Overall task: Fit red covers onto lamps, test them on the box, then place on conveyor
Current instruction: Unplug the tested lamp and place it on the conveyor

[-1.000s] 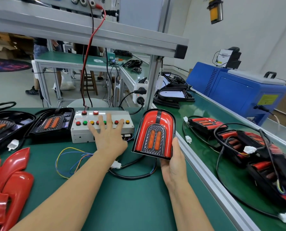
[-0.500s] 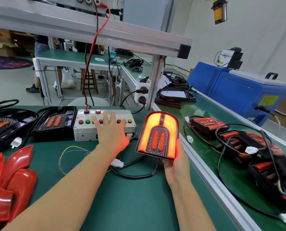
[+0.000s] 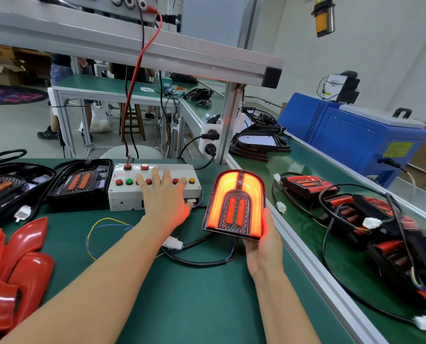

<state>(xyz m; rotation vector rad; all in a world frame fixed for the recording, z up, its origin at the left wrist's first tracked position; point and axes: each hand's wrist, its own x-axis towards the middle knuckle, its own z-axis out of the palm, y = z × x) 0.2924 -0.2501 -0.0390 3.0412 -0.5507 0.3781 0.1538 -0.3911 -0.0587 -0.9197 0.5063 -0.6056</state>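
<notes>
Nearest on the desk (image 3: 182,306), loose red covers (image 3: 15,266) lie at the left edge. The right hand (image 3: 264,247) props the covered lamp (image 3: 234,202) upright just beside the conveyor's rail, its fingers curled round the lower right corner. A second ago the lamp was dark; now its arch and two inner bars glow orange-red, throwing light onto both hands. The left hand (image 3: 164,199) still lies flat on the test box (image 3: 155,184), fingers spread wide over the row of buttons. The lit face suggests this lamp passes at least one circuit; other buttons may remain to try. Beyond the rail, finished lamps (image 3: 356,207) with their cables already sit on the conveyor (image 3: 306,170), where this one likely goes.
</notes>
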